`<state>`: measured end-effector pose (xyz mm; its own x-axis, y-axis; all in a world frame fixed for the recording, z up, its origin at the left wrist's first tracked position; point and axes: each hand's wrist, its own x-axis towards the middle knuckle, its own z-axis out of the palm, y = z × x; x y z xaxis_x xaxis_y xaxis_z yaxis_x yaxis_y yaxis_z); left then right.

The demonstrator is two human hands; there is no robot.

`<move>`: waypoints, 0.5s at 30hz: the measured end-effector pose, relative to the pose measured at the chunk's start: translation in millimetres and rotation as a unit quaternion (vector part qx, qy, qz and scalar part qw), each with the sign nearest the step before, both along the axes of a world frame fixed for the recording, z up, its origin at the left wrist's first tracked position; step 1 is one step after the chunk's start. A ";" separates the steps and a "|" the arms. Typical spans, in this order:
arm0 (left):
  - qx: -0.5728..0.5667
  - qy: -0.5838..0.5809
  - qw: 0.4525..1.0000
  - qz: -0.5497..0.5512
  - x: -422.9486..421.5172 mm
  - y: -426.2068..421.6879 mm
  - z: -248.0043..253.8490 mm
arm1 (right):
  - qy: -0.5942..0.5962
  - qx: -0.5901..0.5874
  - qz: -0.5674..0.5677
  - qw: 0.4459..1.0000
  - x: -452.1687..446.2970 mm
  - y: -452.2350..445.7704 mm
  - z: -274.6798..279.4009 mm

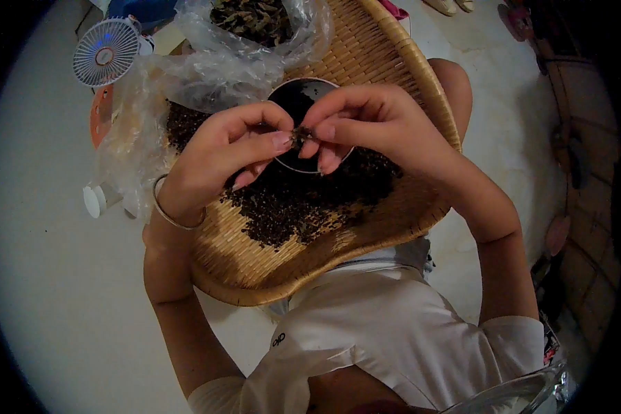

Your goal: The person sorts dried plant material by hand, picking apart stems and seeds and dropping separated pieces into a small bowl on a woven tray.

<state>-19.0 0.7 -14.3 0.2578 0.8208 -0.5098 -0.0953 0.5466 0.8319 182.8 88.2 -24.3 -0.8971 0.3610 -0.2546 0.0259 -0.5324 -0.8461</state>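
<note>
My left hand (pixel 231 141), with a bangle on its wrist, pinches a small dark, dried clump (pixel 301 136) between thumb and forefinger. From the other side, the thumb and fingertips of my right hand (pixel 379 127) close on the same clump. Both hands are over a round bowl (pixel 305 170) with a pale rim and dark contents; its sides are partly covered by my fingers. The bowl stands on a woven bamboo tray (pixel 231 272) across my lap. Loose dark granules (pixel 290 210) are spread on the tray around the bowl's near side.
A clear plastic bag (pixel 221 76) lies over the tray's far left, with brown dried leaves (pixel 252 19) in its opening. Further left are a small white fan (pixel 105 52), an orange object (pixel 101 114) and a white lidded container (pixel 98 200) on the pale floor.
</note>
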 end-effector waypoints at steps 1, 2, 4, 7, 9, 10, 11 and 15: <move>-0.002 -0.001 1.000 -0.001 -0.2 -0.1 -0.3 | -0.006 0.002 -0.003 1.000 0.0 -0.2 2.1; -0.002 -0.001 1.000 -0.001 -0.3 -0.1 -0.9 | -0.012 0.005 -0.005 1.000 0.0 -0.5 3.2; 0.003 -0.003 1.000 0.000 -0.4 -0.1 -2.1 | -0.008 0.006 -0.007 1.000 -0.2 -1.4 2.9; 0.004 -0.004 1.000 0.004 1.0 0.0 -0.7 | -0.006 0.011 -0.005 1.000 -0.3 -0.8 2.6; 0.001 0.000 1.000 0.001 0.1 -0.1 -1.7 | -0.009 0.013 -0.001 1.000 -0.5 0.1 1.6; -0.001 0.003 1.000 -0.001 -0.3 0.0 -2.0 | -0.008 0.007 -0.001 1.000 -0.7 0.3 0.5; -0.001 0.003 1.000 -0.001 -0.2 0.1 -1.5 | -0.007 0.001 -0.001 1.000 -0.8 0.3 0.0; -0.001 0.007 1.000 0.000 0.4 -0.1 -0.3 | -0.009 -0.004 -0.003 1.000 -1.1 0.5 0.9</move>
